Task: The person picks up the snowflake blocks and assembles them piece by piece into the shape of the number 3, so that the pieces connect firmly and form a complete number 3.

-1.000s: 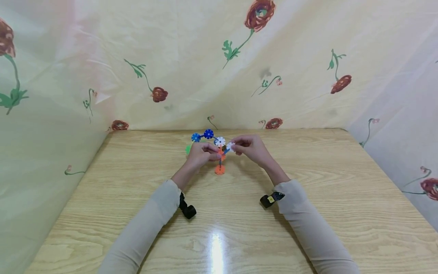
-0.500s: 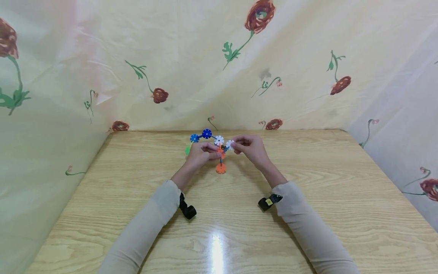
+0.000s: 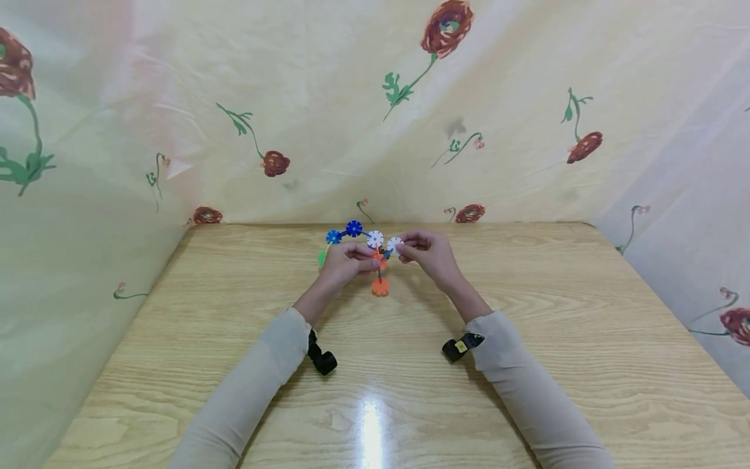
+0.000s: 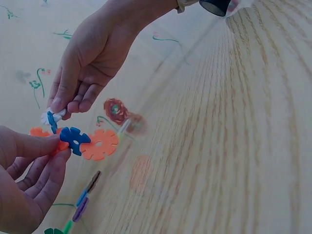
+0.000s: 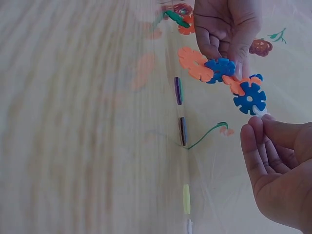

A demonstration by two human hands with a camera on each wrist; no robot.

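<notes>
My left hand (image 3: 342, 264) pinches an orange notched plastic disc (image 5: 233, 85) between thumb and fingers. This disc belongs to a chain of interlocking snowflake discs. On one side of it, a blue disc (image 5: 219, 66) links to an outer orange disc (image 3: 380, 286). On the other side, another blue disc (image 5: 257, 92) leads to a white disc (image 3: 395, 245). My right hand (image 3: 430, 254) pinches that white disc by its edge, and its fingertips cover part of it in the right wrist view. The chain is held above the wooden table (image 3: 375, 352).
Behind the hands are more discs: a light blue one (image 3: 333, 236), a dark blue one (image 3: 353, 228), a white one (image 3: 375, 239) and a green one (image 3: 321, 258). In the right wrist view a purple disc (image 5: 177, 91) and a brown disc (image 5: 183, 131) appear edge-on. Flowered cloth (image 3: 328, 130) rises behind the table.
Both hands keep their hold and stay nearly in place. My right hand has shifted slightly left, and the outer orange disc has tipped slightly up and right.
</notes>
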